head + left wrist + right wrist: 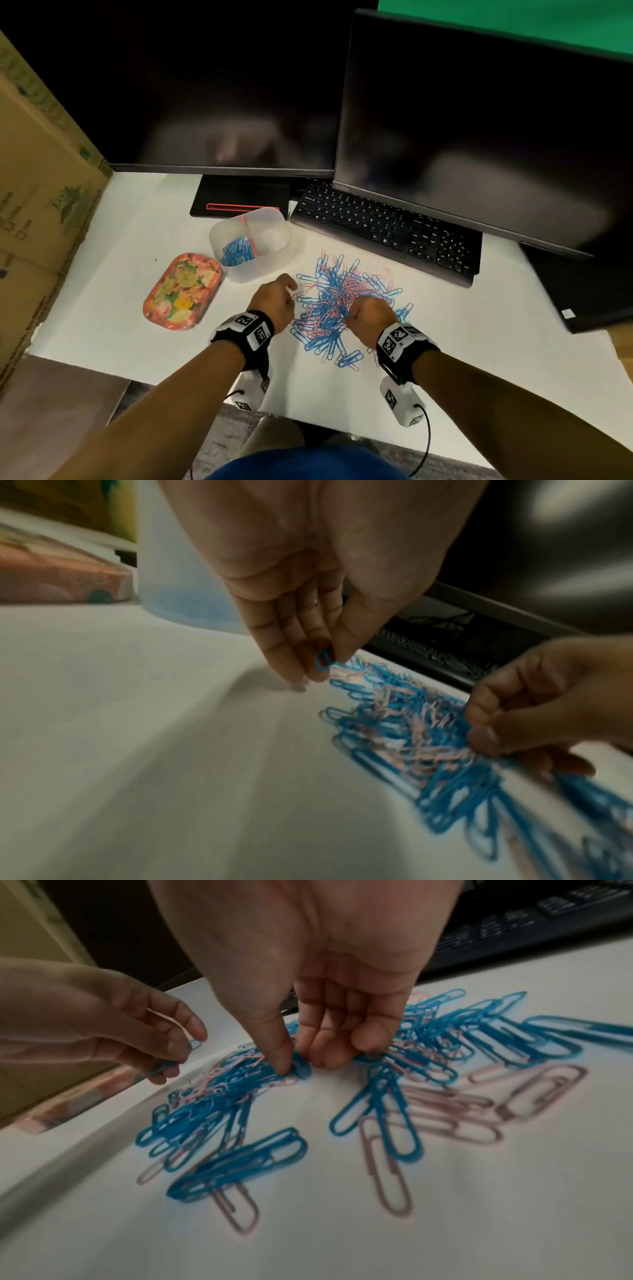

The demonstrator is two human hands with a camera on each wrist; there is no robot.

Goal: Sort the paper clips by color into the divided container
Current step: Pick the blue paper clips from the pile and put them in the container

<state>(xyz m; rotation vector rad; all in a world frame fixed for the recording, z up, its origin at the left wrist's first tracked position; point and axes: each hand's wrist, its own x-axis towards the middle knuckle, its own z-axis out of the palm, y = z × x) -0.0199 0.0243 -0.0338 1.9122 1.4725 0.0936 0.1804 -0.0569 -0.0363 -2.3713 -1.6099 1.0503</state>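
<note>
A mixed pile of blue and pink paper clips (pixel 342 301) lies on the white table. Behind it to the left stands the translucent divided container (pixel 274 219). Blue clips (pixel 234 251) fill its left compartment; the right one looks empty. My left hand (pixel 291 291) is at the pile's left edge and pinches a blue clip (pixel 323 662) between thumb and fingers (pixel 308 642). My right hand (pixel 301 1064) reaches down into the middle of the pile (pixel 219 1096). Its thumb and fingers pinch a blue clip (pixel 303 1068) that still touches the heap.
A floral tray (pixel 183 291) lies left of the container. A black keyboard (pixel 387 229) and two dark monitors (pixel 222 89) stand behind the pile. A cardboard box (pixel 41 205) lines the left side. The table's front edge runs just below my wrists.
</note>
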